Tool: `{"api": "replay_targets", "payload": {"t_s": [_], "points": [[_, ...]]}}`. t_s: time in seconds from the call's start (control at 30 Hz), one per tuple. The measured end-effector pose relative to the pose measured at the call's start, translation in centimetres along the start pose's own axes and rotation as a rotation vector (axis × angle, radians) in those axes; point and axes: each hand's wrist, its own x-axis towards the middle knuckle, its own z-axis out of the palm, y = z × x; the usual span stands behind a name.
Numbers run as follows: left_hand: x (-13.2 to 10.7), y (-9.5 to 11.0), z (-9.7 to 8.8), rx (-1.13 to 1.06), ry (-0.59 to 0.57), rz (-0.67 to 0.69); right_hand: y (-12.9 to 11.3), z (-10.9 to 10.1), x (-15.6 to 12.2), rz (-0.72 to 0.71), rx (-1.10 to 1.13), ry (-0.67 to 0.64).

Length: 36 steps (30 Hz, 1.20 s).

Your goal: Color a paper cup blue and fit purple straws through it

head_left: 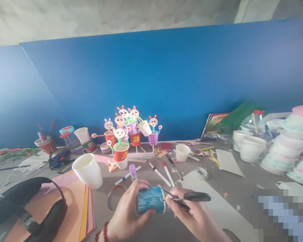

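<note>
A paper cup (149, 201) coloured in blue streaks lies on its side in the grip of my left hand (131, 205). Fingers wrap over its top and the thumb presses from below. My right hand (185, 210) is closed around a pair of scissors (197, 196) with dark handles. The blades reach toward the cup's right end, at its rim; whether they cut into it I cannot tell. Just left of my left hand lies a roll of tape (110, 198). Beyond the cup are a blue-capped marker (128, 175), a black-capped marker (159, 174) and a red-capped marker (168, 173).
Rabbit-faced cup figures (120, 148) stand at the back middle. A stack of white cups (88, 171) is at left, beside coloured paper (73, 208) and headphones (45, 205). White paper (217, 205), clear tape (201, 173) and stacked painted cups (280, 151) occupy the right.
</note>
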Motion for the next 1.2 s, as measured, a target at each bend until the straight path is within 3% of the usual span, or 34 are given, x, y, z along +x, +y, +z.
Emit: {"api": "replay_targets", "payload": {"t_s": [0.2,0.33,0.47,0.67,0.83,0.9,1.07,1.2], "points": [[-0.4,-0.5,1.0,-0.154,0.056,-0.082,0.7,0.6,0.1,-0.014,0.008,0.011],[-0.1,-0.5,0.6,-0.268,-0.021,-0.14,1.2,0.7,0.4,-0.084,0.011,-0.006],[0.3,-0.5,0.2,-0.235,-0.06,-0.08,1.4,0.5,0.9,-0.189,0.032,-0.007],[0.5,-0.4,0.2,-0.227,-0.124,-0.082,0.2,-0.9,1.4,-0.332,-0.128,-0.203],[0.4,0.0,0.0,-0.218,-0.174,-0.196,-0.3,-1.1,1.2,-0.36,-0.305,-0.307],[0.3,0.1,-0.1,-0.193,-0.172,-0.193,-0.3,-0.9,1.1,-0.361,-0.296,-0.281],[0.8,0.9,-0.4,-0.079,-0.149,-0.062,0.2,0.1,1.0,-0.448,-0.214,0.007],[1.3,1.8,-0.5,0.101,-0.164,0.028,-0.4,0.5,0.7,-0.376,-0.155,0.079]]}}
